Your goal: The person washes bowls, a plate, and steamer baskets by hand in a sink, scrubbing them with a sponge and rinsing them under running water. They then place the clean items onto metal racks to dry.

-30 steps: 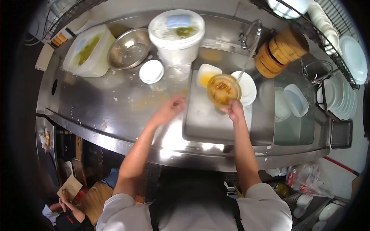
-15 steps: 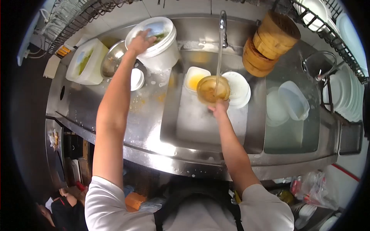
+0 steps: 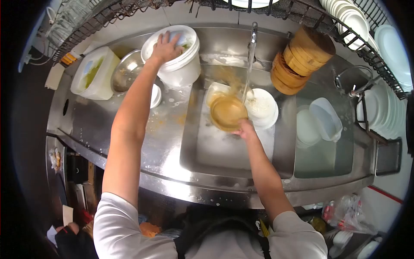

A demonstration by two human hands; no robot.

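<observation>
My right hand (image 3: 244, 129) grips the edge of a yellowish-brown bowl (image 3: 228, 112) over the left sink basin. The bowl is tilted, and brownish liquid splashes out toward the back of the basin. Just right of it, water runs from the tap (image 3: 253, 39). A squarish white dish (image 3: 217, 89) is partly covered by the bowl, and white plates (image 3: 261, 108) are stacked to the right. My left hand (image 3: 166, 48) lies with fingers spread over the top of a white bucket (image 3: 179, 71); something green shows inside near the fingertips.
Bamboo steamers (image 3: 302, 60) stand behind the basins. The right basin holds water with a translucent container (image 3: 326, 118). A metal bowl (image 3: 128, 71) and a pale plastic tub (image 3: 95, 73) are at left. A wire rack (image 3: 297, 15) hangs overhead; white plates (image 3: 384, 110) stand in a rack at right.
The bowl has moved left and forward from under the tap stream, tipping and throwing out liquid. My left hand has shifted slightly right on the bucket. The view has tilted a little.
</observation>
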